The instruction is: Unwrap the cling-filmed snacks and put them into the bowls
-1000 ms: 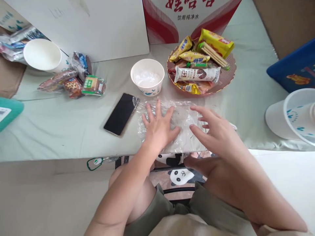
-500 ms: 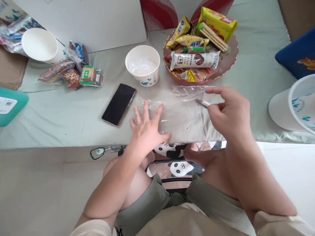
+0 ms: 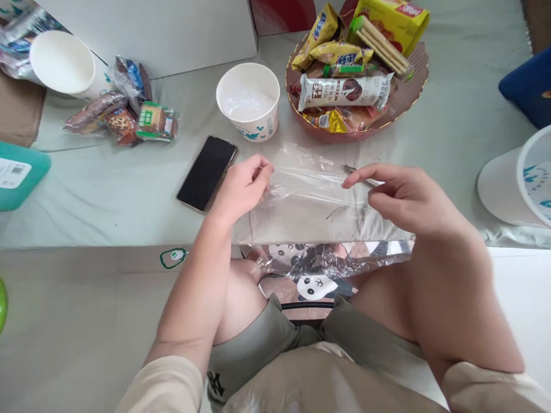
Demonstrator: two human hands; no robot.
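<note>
My left hand (image 3: 244, 186) is closed in a pinch on the left side of a sheet of clear plastic film (image 3: 305, 186). The film lies creased across the table, and its near part (image 3: 327, 261) hangs over the front edge above my knees. Over the film's right side is my right hand (image 3: 400, 195), its index finger stretched out and the thumb apart from it. Behind that index finger lies a slim tool with a metal tip (image 3: 350, 168); the rest of it is hidden, so its kind is unclear. A black phone (image 3: 206, 173) rests beside my left hand.
A paper tub (image 3: 253, 127) holding crumpled clear plastic and a gold-rimmed bowl (image 3: 344, 135) of wrapped snacks stand behind the film. Several packaged snacks (image 3: 157, 121) lie left near another tub (image 3: 62, 63). At right are a white bucket (image 3: 499, 192) and a blue object (image 3: 527, 92).
My left hand has gone from spread fingers to a pinch on the film. The right hand has shifted toward me and left. Film now hangs over the table's front edge.
</note>
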